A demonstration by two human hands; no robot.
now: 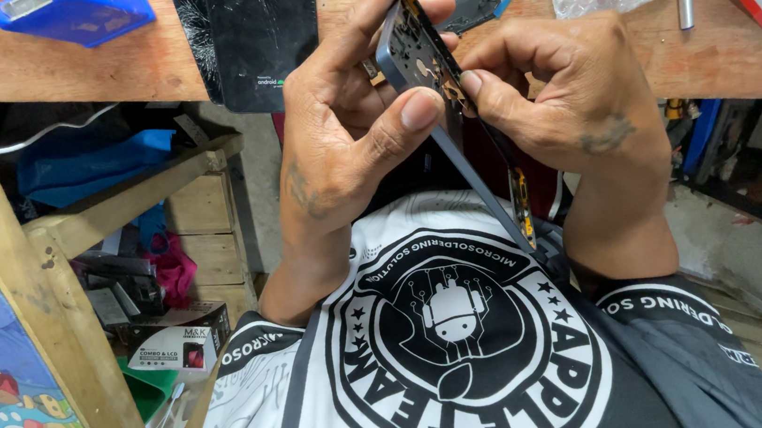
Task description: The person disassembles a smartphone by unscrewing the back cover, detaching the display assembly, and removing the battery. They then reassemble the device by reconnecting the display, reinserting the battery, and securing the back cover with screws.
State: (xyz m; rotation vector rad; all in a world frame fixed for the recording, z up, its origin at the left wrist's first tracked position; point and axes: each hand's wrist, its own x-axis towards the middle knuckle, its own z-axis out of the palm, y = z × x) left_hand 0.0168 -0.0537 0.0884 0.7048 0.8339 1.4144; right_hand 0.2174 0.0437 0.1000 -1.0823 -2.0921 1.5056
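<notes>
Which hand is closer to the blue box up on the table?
Left. The left hand is to the right of the blue box, holding the phone frame; the right hand pinches the frame from the far side, farther off.

A slim grey-blue phone frame with its back cover off [421,59] is held edge-on in the air, between the wooden worktop's edge and the person's chest. It runs on a slant, top end up near the worktop, lower end down toward the shirt. Its open inner side shows dark parts with small coppery contacts near the top; a yellowish strip shows near the lower end. Fingers cover much of its upper half.
</notes>
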